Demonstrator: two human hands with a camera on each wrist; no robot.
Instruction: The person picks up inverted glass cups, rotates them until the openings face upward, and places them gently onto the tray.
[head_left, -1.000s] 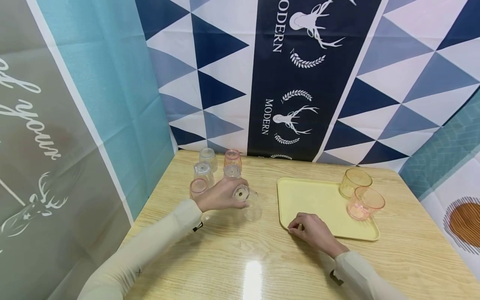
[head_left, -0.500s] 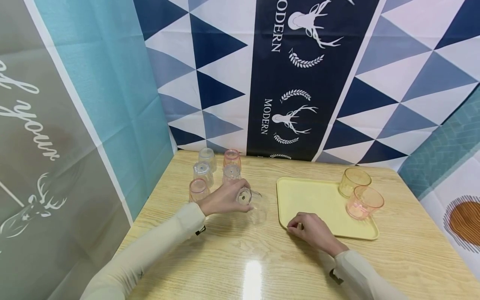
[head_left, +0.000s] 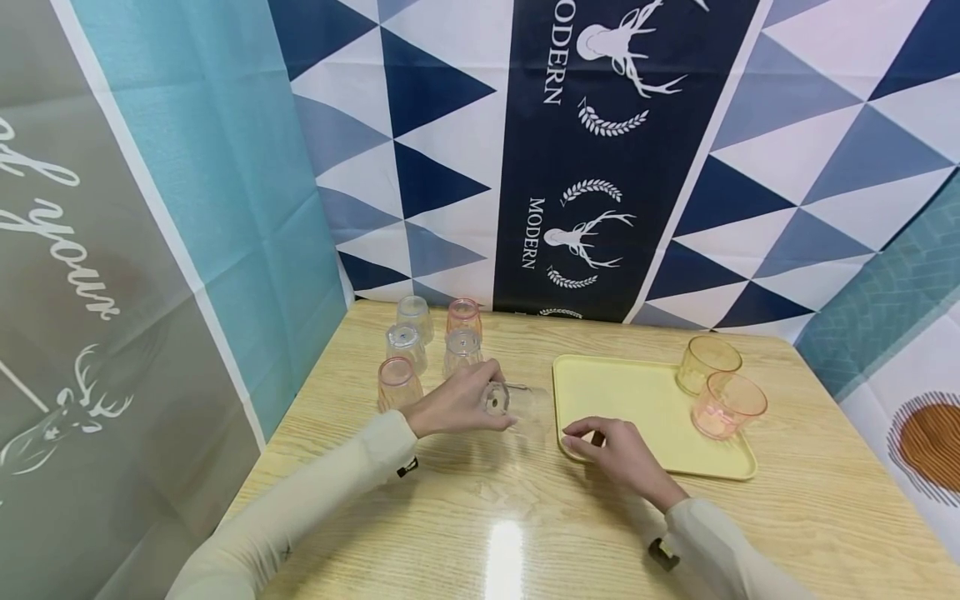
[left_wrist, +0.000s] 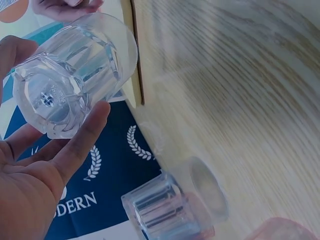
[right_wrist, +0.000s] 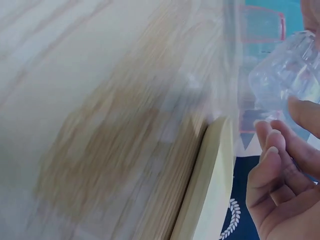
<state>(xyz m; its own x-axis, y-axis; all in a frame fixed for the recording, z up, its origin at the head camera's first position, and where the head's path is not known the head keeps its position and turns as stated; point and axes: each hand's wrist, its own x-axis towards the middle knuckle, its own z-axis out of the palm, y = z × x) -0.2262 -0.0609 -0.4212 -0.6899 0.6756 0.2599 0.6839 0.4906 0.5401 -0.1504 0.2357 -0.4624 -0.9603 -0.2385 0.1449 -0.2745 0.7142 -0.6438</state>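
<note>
My left hand (head_left: pixel 457 403) grips a clear faceted glass (head_left: pixel 497 399) by its base end, above the table left of the tray. The glass lies tilted on its side, its mouth toward the right. Up close in the left wrist view, thumb and fingers hold the lower part of this clear glass (left_wrist: pixel 65 85). Over the front left corner of the yellow tray (head_left: pixel 630 400), my right hand (head_left: pixel 626 454) hangs with bent fingers and a gap between thumb and forefinger. Nothing is in it. The right wrist view has the right hand (right_wrist: pixel 285 180) close to the glass mouth.
Upside-down glasses stand at the back left: a pink-rimmed one (head_left: pixel 398 383), clear ones (head_left: pixel 407 346) and a red-rimmed one (head_left: pixel 465 317). On the tray's right side a yellow glass bowl (head_left: pixel 708 365) and a pink one (head_left: pixel 727 406) stand upright. Patterned cloth walls border the table (head_left: pixel 420 517).
The left hand has carried the clear glass rightward and turned it further onto its side. My right hand has moved slightly left and up, and its thumb and forefinger have parted.
</note>
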